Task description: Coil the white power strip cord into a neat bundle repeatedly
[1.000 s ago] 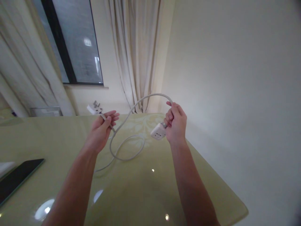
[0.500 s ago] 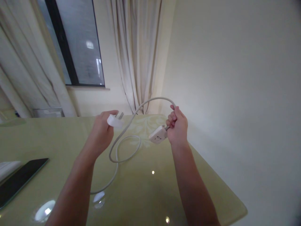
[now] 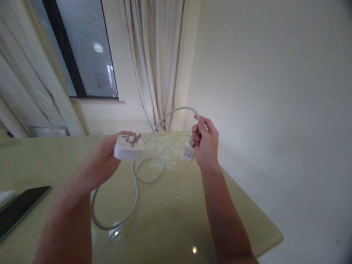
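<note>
My left hand [image 3: 108,150] is closed around a white plug [image 3: 128,148], whose metal prongs point up and away from me. Above the table's right side, my right hand [image 3: 206,141] grips a pale grey power cord [image 3: 167,114] between curled fingers. A small white socket block [image 3: 188,151] with slots in its face hangs against the palm side of that hand. Greyish metal shows between block and fingers, but I cannot make out what it is. The cord arches from the right hand toward the plug, and more of it loops on the table below.
The glossy pale green table [image 3: 165,220] has its right edge beside a plain wall [image 3: 269,110]. A dark flat tablet-like object [image 3: 23,207] lies at the left, next to something white [image 3: 6,197]. Curtains [image 3: 154,55] and a window [image 3: 85,47] stand behind the table.
My left hand has shifted left and nearer, turning the plug so its prongs show more. The socket block has rotated in the right hand. A cord loop has swung down toward the left forearm.
</note>
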The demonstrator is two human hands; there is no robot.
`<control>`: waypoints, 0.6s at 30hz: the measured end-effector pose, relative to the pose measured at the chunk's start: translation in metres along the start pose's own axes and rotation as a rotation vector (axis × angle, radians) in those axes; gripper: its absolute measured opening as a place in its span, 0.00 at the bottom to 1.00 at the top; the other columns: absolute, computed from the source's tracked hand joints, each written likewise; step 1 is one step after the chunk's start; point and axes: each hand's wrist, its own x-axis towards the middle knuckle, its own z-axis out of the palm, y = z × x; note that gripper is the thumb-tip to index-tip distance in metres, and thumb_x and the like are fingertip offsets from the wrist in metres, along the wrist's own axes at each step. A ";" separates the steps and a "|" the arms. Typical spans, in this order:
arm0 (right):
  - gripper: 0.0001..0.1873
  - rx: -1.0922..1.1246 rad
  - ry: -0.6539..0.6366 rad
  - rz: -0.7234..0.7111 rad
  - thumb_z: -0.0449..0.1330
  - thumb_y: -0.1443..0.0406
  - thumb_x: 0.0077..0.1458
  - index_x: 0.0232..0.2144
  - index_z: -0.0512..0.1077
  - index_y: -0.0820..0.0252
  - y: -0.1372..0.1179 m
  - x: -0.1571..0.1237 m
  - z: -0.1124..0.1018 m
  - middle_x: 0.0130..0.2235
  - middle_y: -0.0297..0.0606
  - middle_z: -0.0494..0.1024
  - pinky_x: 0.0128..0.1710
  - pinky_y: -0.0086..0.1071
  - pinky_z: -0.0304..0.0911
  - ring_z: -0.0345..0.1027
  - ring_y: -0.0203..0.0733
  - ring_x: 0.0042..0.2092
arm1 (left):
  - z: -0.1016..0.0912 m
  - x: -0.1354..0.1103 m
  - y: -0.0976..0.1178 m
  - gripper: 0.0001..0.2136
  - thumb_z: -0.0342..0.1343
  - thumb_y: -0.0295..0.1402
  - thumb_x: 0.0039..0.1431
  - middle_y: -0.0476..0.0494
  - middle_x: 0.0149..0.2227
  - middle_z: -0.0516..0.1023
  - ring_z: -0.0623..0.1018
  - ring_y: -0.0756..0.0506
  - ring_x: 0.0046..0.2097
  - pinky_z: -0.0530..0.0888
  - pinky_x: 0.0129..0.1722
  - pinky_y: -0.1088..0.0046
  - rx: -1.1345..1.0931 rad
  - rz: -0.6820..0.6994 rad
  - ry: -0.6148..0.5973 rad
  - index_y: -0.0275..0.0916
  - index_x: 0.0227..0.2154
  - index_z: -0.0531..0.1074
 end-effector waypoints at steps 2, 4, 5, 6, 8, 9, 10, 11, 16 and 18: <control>0.14 -0.075 -0.161 0.112 0.69 0.53 0.60 0.40 0.78 0.57 0.005 -0.003 0.003 0.26 0.27 0.72 0.20 0.28 0.39 0.49 0.28 0.22 | 0.016 0.003 0.012 0.15 0.50 0.40 0.71 0.44 0.37 0.84 0.81 0.41 0.36 0.76 0.41 0.64 0.123 0.018 -0.056 0.42 0.50 0.79; 0.16 -0.114 -0.270 0.159 0.69 0.53 0.59 0.40 0.81 0.58 0.008 -0.004 0.004 0.27 0.29 0.73 0.21 0.29 0.42 0.52 0.29 0.23 | 0.029 0.006 0.025 0.17 0.48 0.41 0.74 0.45 0.36 0.84 0.81 0.42 0.37 0.76 0.43 0.64 0.192 0.070 -0.072 0.42 0.51 0.80; 0.16 -0.122 -0.305 0.163 0.70 0.52 0.59 0.40 0.81 0.58 0.008 -0.004 0.003 0.27 0.29 0.73 0.22 0.29 0.44 0.53 0.29 0.24 | 0.033 0.006 0.030 0.17 0.49 0.42 0.74 0.44 0.38 0.84 0.81 0.42 0.39 0.75 0.45 0.64 0.197 0.118 -0.081 0.43 0.49 0.81; 0.16 -0.127 -0.334 0.164 0.70 0.52 0.59 0.40 0.82 0.58 0.007 -0.004 0.002 0.27 0.30 0.73 0.23 0.29 0.45 0.54 0.30 0.25 | 0.036 0.006 0.034 0.15 0.51 0.43 0.73 0.43 0.40 0.84 0.81 0.42 0.41 0.75 0.46 0.65 0.189 0.168 -0.095 0.43 0.46 0.82; 0.17 -0.136 -0.386 0.177 0.71 0.52 0.58 0.41 0.83 0.58 0.003 -0.002 -0.002 0.28 0.30 0.73 0.24 0.30 0.45 0.54 0.30 0.25 | 0.036 0.004 0.038 0.13 0.57 0.44 0.71 0.43 0.41 0.83 0.81 0.43 0.40 0.75 0.42 0.67 0.162 0.209 -0.110 0.42 0.42 0.82; 0.17 -0.147 -0.410 0.193 0.72 0.52 0.57 0.41 0.84 0.59 0.000 -0.001 -0.005 0.27 0.30 0.73 0.25 0.30 0.45 0.53 0.30 0.25 | 0.035 0.002 0.038 0.12 0.59 0.44 0.69 0.44 0.40 0.82 0.79 0.44 0.36 0.75 0.38 0.68 0.152 0.201 -0.110 0.42 0.43 0.82; 0.18 -0.164 -0.428 0.204 0.73 0.52 0.56 0.41 0.84 0.59 -0.002 0.001 -0.008 0.27 0.30 0.72 0.25 0.30 0.44 0.53 0.30 0.26 | 0.033 0.000 0.039 0.12 0.61 0.44 0.68 0.44 0.39 0.81 0.78 0.46 0.33 0.74 0.35 0.69 0.147 0.195 -0.109 0.43 0.43 0.82; 0.18 -0.186 -0.438 0.209 0.73 0.52 0.56 0.41 0.84 0.59 -0.004 0.002 -0.010 0.27 0.30 0.72 0.25 0.30 0.45 0.54 0.31 0.26 | 0.031 -0.002 0.041 0.11 0.61 0.43 0.68 0.45 0.39 0.81 0.77 0.47 0.32 0.74 0.34 0.70 0.152 0.204 -0.105 0.43 0.44 0.83; 0.15 -0.192 -0.354 0.144 0.73 0.54 0.57 0.39 0.84 0.58 -0.007 0.006 -0.015 0.26 0.29 0.69 0.24 0.30 0.42 0.52 0.30 0.26 | 0.019 -0.009 0.055 0.14 0.57 0.42 0.72 0.47 0.33 0.81 0.77 0.48 0.31 0.71 0.37 0.69 0.340 0.290 0.183 0.42 0.35 0.82; 0.14 -0.125 -0.272 0.154 0.73 0.55 0.55 0.38 0.84 0.59 -0.004 0.008 -0.014 0.26 0.28 0.66 0.22 0.30 0.39 0.47 0.29 0.24 | 0.011 -0.009 0.056 0.17 0.55 0.45 0.72 0.49 0.26 0.77 0.75 0.47 0.28 0.68 0.34 0.69 0.404 0.164 0.268 0.41 0.34 0.82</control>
